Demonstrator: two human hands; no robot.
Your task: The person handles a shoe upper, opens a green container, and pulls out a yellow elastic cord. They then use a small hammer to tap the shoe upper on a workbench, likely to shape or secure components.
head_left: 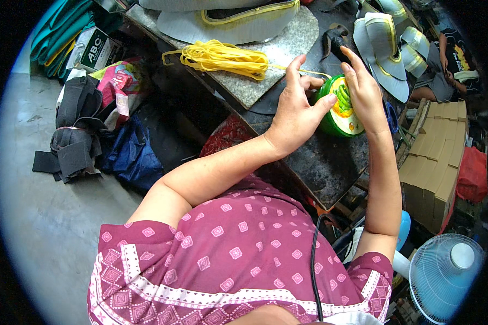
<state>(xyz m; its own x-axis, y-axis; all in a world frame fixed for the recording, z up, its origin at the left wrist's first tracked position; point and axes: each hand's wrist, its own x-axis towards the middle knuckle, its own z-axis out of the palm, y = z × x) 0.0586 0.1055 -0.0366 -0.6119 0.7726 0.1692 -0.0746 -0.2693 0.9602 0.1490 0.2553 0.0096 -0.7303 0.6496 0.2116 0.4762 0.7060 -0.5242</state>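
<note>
One green tin [339,111] gripped between two hands — left hand [295,111], right hand [366,92] — beside one yellow cord bundle [222,57].

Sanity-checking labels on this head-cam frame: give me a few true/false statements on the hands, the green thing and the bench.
1. Both hands are on the green round container. True: the left hand grips its left side, the right hand its right.
2. The container stands on the concrete floor. False: it is on the dark workbench.
3. A bundle of yellow strips lies on the grey slab left of the hands. True.
4. The yellow strips are wound round the left wrist. False: they lie apart from it on the slab.
5. A fan sits at lower right. True.
6. The right hand holds scissors. False: it touches only the container.
</note>
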